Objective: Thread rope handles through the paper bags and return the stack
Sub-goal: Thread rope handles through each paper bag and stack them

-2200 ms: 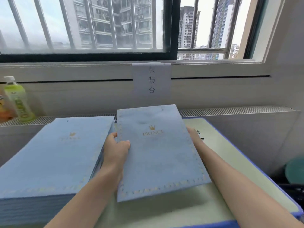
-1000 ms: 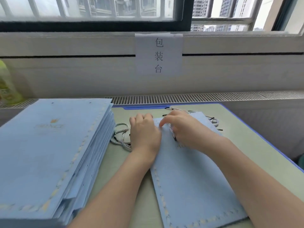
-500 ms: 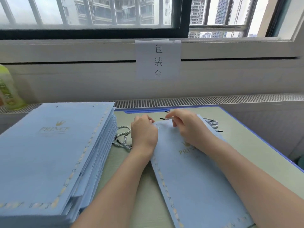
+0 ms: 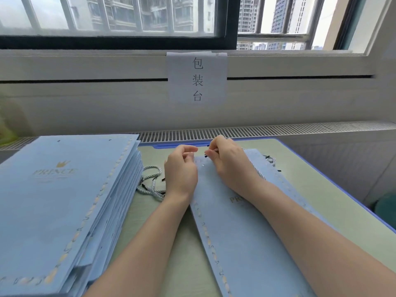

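Note:
One flat light-blue paper bag (image 4: 246,232) lies on the pale green table, its punched top edge towards the window. My right hand (image 4: 229,161) pinches a grey twisted rope handle near its black tip, just above that edge. My left hand (image 4: 182,168) hovers beside it at the bag's top left corner, fingers curled, thumb and forefinger close together; whether it holds anything is unclear. A tall stack of identical blue bags (image 4: 60,206) stands to the left. Loose rope handles (image 4: 152,183) lie between the stack and my left hand.
More rope handles (image 4: 271,159) lie at the bag's far right corner. The table (image 4: 321,198) has a blue rim. Behind it run a radiator grille (image 4: 278,131) and a wall with a paper sign (image 4: 197,77). A green object (image 4: 385,206) sits low at right.
The bag was laid down flat from being held up. My right hand picked a rope handle and raised its tip off the bag's top edge; my left hand lifted off the bag.

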Motion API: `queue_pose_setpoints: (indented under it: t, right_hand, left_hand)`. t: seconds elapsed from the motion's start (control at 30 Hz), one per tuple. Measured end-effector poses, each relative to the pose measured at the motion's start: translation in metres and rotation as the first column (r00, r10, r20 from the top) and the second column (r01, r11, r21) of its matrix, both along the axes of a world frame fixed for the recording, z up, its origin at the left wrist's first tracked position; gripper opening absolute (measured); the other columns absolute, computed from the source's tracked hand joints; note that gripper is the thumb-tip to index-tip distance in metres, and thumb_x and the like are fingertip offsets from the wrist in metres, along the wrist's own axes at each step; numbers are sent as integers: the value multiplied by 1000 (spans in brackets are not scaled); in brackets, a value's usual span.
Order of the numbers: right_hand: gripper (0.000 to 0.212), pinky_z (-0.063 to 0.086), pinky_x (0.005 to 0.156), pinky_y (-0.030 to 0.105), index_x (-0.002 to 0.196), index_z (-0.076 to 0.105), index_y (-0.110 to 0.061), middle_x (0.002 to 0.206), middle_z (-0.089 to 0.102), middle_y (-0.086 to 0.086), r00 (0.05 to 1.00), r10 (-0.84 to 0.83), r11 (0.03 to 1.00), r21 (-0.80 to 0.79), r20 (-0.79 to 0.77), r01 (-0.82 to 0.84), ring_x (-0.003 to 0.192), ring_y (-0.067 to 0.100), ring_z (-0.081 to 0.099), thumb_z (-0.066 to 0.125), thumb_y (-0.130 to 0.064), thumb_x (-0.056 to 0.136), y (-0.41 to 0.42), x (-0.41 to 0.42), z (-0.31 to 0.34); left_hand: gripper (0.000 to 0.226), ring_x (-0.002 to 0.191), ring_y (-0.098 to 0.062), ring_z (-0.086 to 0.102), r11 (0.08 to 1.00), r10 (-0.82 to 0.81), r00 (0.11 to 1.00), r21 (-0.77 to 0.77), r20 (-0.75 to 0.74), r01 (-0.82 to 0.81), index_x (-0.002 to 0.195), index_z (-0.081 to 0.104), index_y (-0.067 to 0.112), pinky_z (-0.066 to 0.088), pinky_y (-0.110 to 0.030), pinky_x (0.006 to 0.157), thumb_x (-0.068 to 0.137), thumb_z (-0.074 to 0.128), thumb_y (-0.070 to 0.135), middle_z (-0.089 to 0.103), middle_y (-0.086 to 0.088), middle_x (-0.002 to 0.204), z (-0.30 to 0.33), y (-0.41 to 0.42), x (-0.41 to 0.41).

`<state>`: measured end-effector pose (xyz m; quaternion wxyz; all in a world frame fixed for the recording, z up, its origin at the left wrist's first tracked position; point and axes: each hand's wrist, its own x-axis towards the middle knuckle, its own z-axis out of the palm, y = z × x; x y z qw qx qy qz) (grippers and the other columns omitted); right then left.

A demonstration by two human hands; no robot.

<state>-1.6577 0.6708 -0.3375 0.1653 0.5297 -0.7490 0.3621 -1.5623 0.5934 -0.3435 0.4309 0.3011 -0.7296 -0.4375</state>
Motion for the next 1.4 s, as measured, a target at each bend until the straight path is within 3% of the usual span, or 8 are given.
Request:
queue_pose_setpoints:
  t: [0.17, 0.6, 0.73, 0.97, 1.07, 1.2, 1.3, 1.4]
  right_hand:
    - [14, 39, 69, 28, 82, 61, -4, 78, 63, 4, 994, 95, 995, -6, -55, -95, 74, 21, 51, 51, -14, 84, 8, 3, 6]
    - [7, 36, 61, 28, 76, 68, -5, 71, 57, 8, 971, 102, 994, -3, -217, -105, 68, 20, 44, 60, -3, 75, 6, 12, 8]
    - [5, 34, 65, 27, 82, 61, 0, 78, 63, 9, 988, 106, 994, -5, -114, -107, 75, 29, 54, 65, 1, 78, 6, 17, 11]
    - [9, 35, 67, 8, 87, 74, -7, 75, 57, -3, 980, 184, 978, 82, 82, -190, 68, 1, 49, 67, -4, 82, 15, 12, 24]
    - [9, 31, 71, 10, 82, 67, -13, 84, 49, -7, 982, 138, 990, -9, 126, -138, 82, 8, 43, 71, -5, 79, 14, 12, 24]
    - [30, 30, 81, 8, 104, 60, -18, 102, 47, -11, 982, 95, 993, -78, 161, -83, 91, 6, 37, 73, -16, 78, 15, 9, 28]
    - [20, 30, 76, 5, 99, 63, -16, 81, 49, -22, 986, 123, 992, -22, 114, -121, 86, 7, 34, 71, -16, 81, 19, 9, 33]
    - [14, 31, 74, 11, 93, 63, -10, 80, 56, -11, 995, 82, 994, -68, -55, -86, 85, 10, 32, 68, -17, 82, 19, 8, 33]
  left_hand:
    - [27, 95, -34, 55, 992, 29, 999, -123, -26, -32, 87, 61, 25, 46, -46, 82, 95, 44, 6, 65, -2, 88, -2, 0, -1]
    - [26, 98, -36, 56, 993, 28, 998, -113, -56, -34, 96, 69, 19, 47, -46, 85, 94, 46, 7, 67, -6, 95, 2, -1, 2]
    - [26, 102, -29, 57, 992, 25, 995, -123, -101, -37, 98, 69, 19, 46, -44, 89, 94, 48, 6, 68, -1, 99, 4, 1, 3]
    - [26, 102, -29, 57, 996, 9, 989, -85, -149, -22, 98, 70, 20, 47, -44, 89, 94, 49, 4, 68, 0, 96, 4, 4, 5]
    - [26, 100, -24, 56, 975, -11, 984, -219, -179, -29, 98, 71, 18, 46, -33, 89, 93, 51, 3, 65, 8, 91, 10, 8, 8]
    - [29, 89, -13, 45, 901, -26, 974, -427, -226, -75, 95, 71, 17, 36, -13, 80, 88, 46, 4, 59, 11, 85, 18, 12, 11]
    - [29, 84, -10, 38, 843, -10, 974, -526, -228, -115, 90, 70, 18, 37, -23, 77, 85, 47, 1, 57, 10, 81, 17, 12, 10]
    - [23, 86, -15, 45, 788, 99, 988, -597, -119, -151, 89, 66, 15, 41, -36, 75, 88, 44, 19, 62, 6, 81, 18, 11, 11]
